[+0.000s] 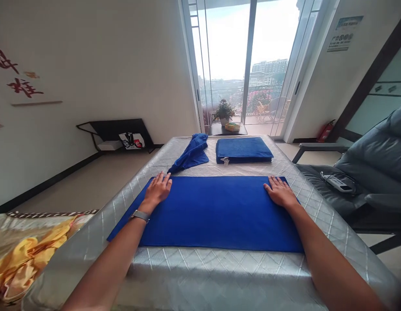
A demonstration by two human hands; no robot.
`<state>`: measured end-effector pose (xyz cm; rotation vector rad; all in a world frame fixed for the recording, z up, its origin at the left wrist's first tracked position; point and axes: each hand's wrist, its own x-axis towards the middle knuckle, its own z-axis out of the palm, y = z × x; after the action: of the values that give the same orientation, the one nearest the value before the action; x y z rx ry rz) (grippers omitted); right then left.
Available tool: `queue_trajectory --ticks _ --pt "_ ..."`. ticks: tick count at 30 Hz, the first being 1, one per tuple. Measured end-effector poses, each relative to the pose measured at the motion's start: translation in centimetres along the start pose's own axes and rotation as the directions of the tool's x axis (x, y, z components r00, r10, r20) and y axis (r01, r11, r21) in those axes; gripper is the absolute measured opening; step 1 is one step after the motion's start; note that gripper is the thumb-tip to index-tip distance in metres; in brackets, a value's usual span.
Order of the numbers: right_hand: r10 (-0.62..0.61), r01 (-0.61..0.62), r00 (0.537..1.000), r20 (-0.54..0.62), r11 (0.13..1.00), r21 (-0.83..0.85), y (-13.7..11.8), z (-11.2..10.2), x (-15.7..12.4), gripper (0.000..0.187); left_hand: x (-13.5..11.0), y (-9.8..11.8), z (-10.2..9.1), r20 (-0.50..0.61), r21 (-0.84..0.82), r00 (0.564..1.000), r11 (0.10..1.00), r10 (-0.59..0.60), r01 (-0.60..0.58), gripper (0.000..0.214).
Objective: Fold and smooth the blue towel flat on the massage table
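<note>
Both left hand (158,188) and right hand (280,191) press blue towel (216,211); tag (224,161) illegible.

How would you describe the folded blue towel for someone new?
Start at the silver quilted table before the balcony doors. At its far edge, right of centre, lies the folded towel. Unlike the crumpled towel to its left and the long towel spread flat in front of it, it is a neat squared stack with a white tag.
</note>
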<state>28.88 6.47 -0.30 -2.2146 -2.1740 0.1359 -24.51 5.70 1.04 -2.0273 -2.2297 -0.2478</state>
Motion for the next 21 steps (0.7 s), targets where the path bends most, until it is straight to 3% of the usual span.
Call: queue_trajectory --ticks 2,5,7,10,12,14,21 --pt "-0.002 0.002 1.000 -0.006 1.000 0.004 0.1 0.1 0.0 0.074 0.3 4.0 0.0 0.056 -0.066 0.979 0.979 0.194 -0.190 0.059" --pt "-0.004 0.004 1.000 -0.002 1.000 0.011 0.1 0.1 0.0 0.074 0.5 10.7 0.7 0.095 -0.167 0.867 0.866 0.489 -0.471 0.058" --pt "-0.004 0.004 1.000 -0.001 1.000 0.017 0.1 0.1 0.0 0.074 0.2 14.2 1.3 0.108 -0.202 0.826 0.826 0.553 -0.526 0.059" --pt "-0.001 0.001 1.000 -0.008 1.000 0.018 0.1 0.0 -0.1 0.073 -0.1 16.4 2.0 0.152 -0.222 0.840 0.846 0.522 -0.485 0.060" --pt "-0.001 0.001 1.000 -0.011 1.000 0.015 0.1 0.0 -0.1 0.073 -0.2 15.5 2.1 0.178 -0.216 0.857 0.869 0.484 -0.446 0.060" --pt "-0.002 0.002 1.000 -0.010 1.000 0.013 0.1 0.0 -0.1 0.073 -0.1 13.1 2.0 0.197 -0.193 0.875 0.892 0.443 -0.408 0.061" --pt "0.000 0.000 1.000 -0.016 1.000 -0.006 0.2 0.2 0.0 0.073 -0.8 -2.0 1.4 0.213 -0.062 0.970 0.993 0.113 -0.102 0.066"
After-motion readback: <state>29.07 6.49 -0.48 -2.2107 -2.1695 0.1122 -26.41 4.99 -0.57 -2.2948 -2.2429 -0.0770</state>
